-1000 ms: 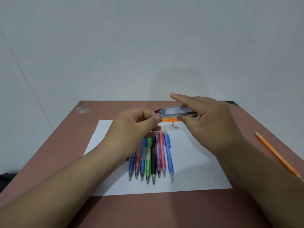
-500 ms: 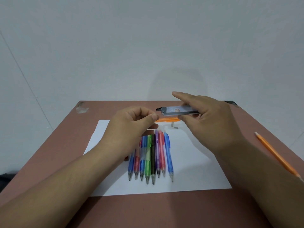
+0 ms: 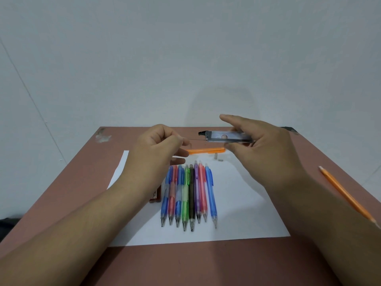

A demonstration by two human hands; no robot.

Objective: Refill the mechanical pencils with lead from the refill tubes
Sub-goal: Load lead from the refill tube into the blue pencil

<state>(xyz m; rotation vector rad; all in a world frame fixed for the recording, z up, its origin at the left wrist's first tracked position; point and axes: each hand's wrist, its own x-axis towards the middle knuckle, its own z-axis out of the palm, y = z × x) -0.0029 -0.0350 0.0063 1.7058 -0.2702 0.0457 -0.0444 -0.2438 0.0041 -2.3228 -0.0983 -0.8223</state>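
Right hand (image 3: 266, 149), centre right of frame: grip closed around a clear lead refill tube (image 3: 225, 137), held level above the desk (image 3: 82, 182), black cap end toward the left. Left hand (image 3: 158, 149), centre: thumb and forefinger pinched on a thin lead (image 3: 194, 139) running to the tube's mouth. Below, on white paper (image 3: 237, 203): eight mechanical pencils (image 3: 188, 195) side by side, tips toward the bottom. Orange pencil barrel (image 3: 206, 150) just above them; brown refill tube (image 3: 155, 196) at their left. Orange pencil (image 3: 346, 195) at right edge.

Pencils (image 3: 188, 195) on paper (image 3: 243, 203), mid-table (image 3: 82, 182)
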